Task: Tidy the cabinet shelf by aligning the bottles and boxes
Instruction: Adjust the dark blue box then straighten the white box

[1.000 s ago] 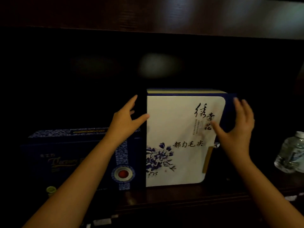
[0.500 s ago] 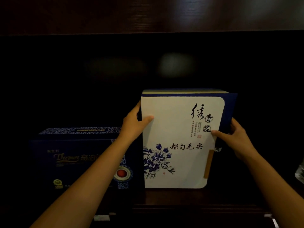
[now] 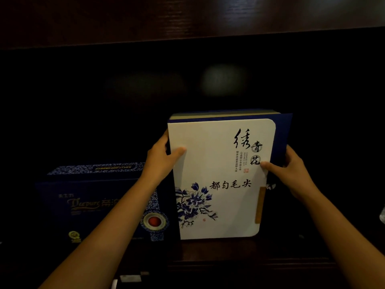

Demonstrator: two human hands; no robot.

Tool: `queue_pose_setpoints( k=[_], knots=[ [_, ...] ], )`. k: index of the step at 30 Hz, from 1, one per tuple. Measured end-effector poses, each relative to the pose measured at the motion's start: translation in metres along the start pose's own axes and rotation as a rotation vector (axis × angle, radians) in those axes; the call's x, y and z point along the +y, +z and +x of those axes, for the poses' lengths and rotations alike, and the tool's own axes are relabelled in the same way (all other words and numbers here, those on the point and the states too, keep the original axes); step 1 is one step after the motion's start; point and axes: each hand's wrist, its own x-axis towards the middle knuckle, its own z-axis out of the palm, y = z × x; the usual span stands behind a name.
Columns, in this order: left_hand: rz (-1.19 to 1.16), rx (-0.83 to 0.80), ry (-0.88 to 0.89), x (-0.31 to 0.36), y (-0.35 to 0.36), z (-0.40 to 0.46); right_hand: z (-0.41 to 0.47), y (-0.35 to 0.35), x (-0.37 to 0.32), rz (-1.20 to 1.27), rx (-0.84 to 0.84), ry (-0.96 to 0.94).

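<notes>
The white tea box (image 3: 218, 178) stands upright on the dark cabinet shelf (image 3: 229, 253), its left edge just beside the lower navy gift box (image 3: 100, 201), and both hands clamp it by its side edges: the left hand (image 3: 161, 161) has its thumb laid on the front face with the fingers wrapped behind the left edge, and the right hand (image 3: 291, 170) does the same on the right. It looks like a stiff, flat-sided carton with a smooth printed face, probably light but tall enough to tip. So the mid-height grip on both vertical edges seems the sound place to hold while sliding it square with its neighbour.
</notes>
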Motion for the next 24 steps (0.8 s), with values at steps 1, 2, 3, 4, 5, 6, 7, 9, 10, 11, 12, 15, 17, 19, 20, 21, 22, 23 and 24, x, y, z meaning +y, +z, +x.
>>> queue_pose_setpoints(
  k=[1, 2, 3, 4, 5, 6, 7, 9, 10, 11, 12, 15, 17, 19, 20, 21, 22, 23, 24],
  knots=[
    [0.005, 0.001, 0.004, -0.0003, -0.0002, -0.0005, 0.0002, 0.0002, 0.0002, 0.001, 0.0, 0.003],
    [0.006, 0.004, 0.006, -0.0003, -0.0003, -0.0007, 0.0008, 0.0003, 0.0001, 0.001, -0.003, 0.002],
    [0.003, 0.004, 0.006, -0.0001, -0.0002, -0.001, 0.001, -0.0005, 0.0006, 0.002, -0.004, 0.0],
    [0.0, 0.002, 0.003, 0.0, 0.0, -0.0006, 0.0011, -0.001, 0.0009, 0.003, -0.005, -0.003],
    [-0.003, 0.001, -0.001, -0.0004, 0.0, -0.0007, 0.0009, -0.0016, 0.0017, 0.001, -0.005, -0.006],
    [-0.006, 0.002, -0.004, -0.0005, -0.0001, -0.0009, 0.0004, -0.0016, 0.0022, 0.0, -0.006, -0.009],
    [-0.011, 0.004, -0.006, -0.0008, -0.0004, -0.001, 0.0004, -0.0013, 0.0026, 0.0, -0.006, -0.01],
    [-0.024, 0.004, -0.007, -0.0012, -0.0008, -0.0012, 0.0003, -0.001, 0.0021, 0.002, -0.002, -0.005],
    [-0.031, 0.005, -0.01, -0.0015, -0.001, -0.0016, 0.0003, -0.0006, 0.0017, 0.002, 0.0, -0.004],
    [-0.04, 0.009, -0.015, -0.0022, -0.0013, -0.002, -0.0002, -0.0003, 0.0017, 0.005, 0.004, -0.004],
    [-0.049, 0.013, -0.024, -0.0028, -0.0016, -0.0023, -0.0007, -0.0001, 0.0014, 0.007, 0.007, -0.005],
    [-0.092, 0.03, -0.059, -0.0059, -0.0018, -0.0029, -0.0032, 0.0, 0.0008, 0.022, 0.01, -0.008],
    [-0.118, 0.038, -0.066, -0.0069, -0.0015, -0.0035, -0.0043, -0.0009, -0.0003, 0.035, 0.009, -0.008],
    [-0.136, 0.043, -0.07, -0.0073, -0.0012, -0.0039, -0.0045, -0.0012, -0.0014, 0.056, -0.005, -0.01],
    [-0.137, 0.046, -0.076, -0.0062, -0.0013, -0.0044, -0.0044, -0.0016, -0.0021, 0.063, -0.011, -0.008],
    [-0.138, 0.053, -0.08, -0.006, -0.0015, -0.0045, -0.0042, -0.0015, -0.0022, 0.071, -0.012, -0.009],
    [-0.143, 0.056, -0.091, -0.0051, -0.0011, -0.0048, -0.0041, -0.0017, -0.0025, 0.075, -0.013, -0.007],
    [-0.155, 0.061, -0.095, -0.0048, -0.0004, -0.005, -0.0042, -0.0019, -0.0017, 0.08, -0.012, -0.008],
    [-0.164, 0.07, -0.099, -0.0039, 0.0, -0.0059, -0.0044, -0.0014, -0.0021, 0.079, -0.01, -0.007]
  ],
)
